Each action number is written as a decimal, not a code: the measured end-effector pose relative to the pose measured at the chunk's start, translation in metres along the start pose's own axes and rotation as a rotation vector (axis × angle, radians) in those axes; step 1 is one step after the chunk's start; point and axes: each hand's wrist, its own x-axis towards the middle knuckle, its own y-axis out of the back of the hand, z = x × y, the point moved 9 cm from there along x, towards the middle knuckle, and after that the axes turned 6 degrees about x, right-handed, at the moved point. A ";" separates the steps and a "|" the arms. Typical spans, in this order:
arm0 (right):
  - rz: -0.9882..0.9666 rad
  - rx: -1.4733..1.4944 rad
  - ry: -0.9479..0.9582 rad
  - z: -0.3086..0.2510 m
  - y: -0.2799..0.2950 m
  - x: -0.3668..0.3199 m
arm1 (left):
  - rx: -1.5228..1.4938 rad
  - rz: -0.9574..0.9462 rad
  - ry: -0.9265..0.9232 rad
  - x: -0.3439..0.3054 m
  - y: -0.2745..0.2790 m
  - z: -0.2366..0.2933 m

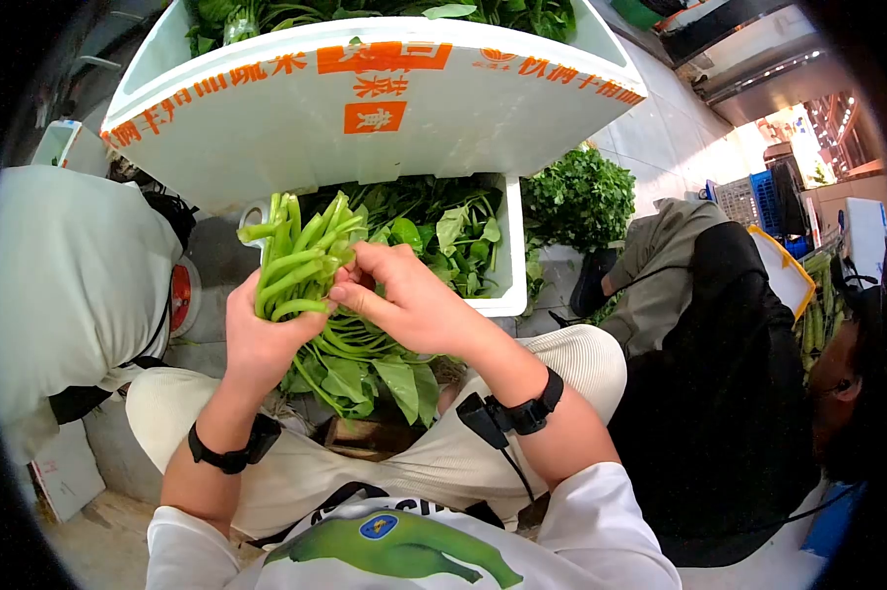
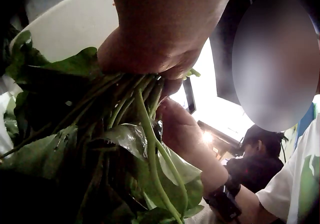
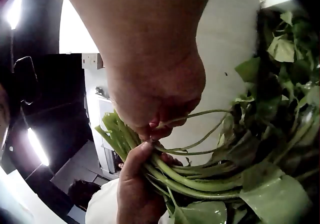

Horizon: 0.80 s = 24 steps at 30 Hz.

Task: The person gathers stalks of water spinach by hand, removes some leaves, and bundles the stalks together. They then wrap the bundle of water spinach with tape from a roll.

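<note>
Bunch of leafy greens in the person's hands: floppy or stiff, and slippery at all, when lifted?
The bunch of leafy greens would probably flop at its leaves, which are broad and hang below the left hand. The stem ends look stiffer, jutting out above that hand unsupported. The leaves may be somewhat slippery, judging by their shine in the right wrist view.

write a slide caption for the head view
Fingers of both hands on a bunch of leafy greens near a white box with orange lettering.
</note>
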 end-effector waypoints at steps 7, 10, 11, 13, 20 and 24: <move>0.048 -0.202 0.141 -0.010 0.004 -0.005 | 0.051 -0.015 -0.021 0.000 -0.005 0.005; 0.099 -0.212 0.192 -0.020 0.017 -0.011 | 0.046 0.039 0.018 0.001 -0.001 0.000; 0.154 -0.238 0.234 -0.020 0.025 -0.012 | 0.067 0.052 0.037 0.002 0.002 -0.003; 0.285 -0.384 0.254 -0.029 0.057 -0.015 | 0.095 0.062 0.084 0.001 0.003 -0.003; 0.781 -0.490 -0.201 -0.017 0.222 -0.081 | 0.072 0.059 0.078 0.001 -0.001 -0.004; 0.868 -0.662 -0.492 0.025 0.277 -0.121 | 0.113 0.052 0.068 0.003 -0.002 -0.003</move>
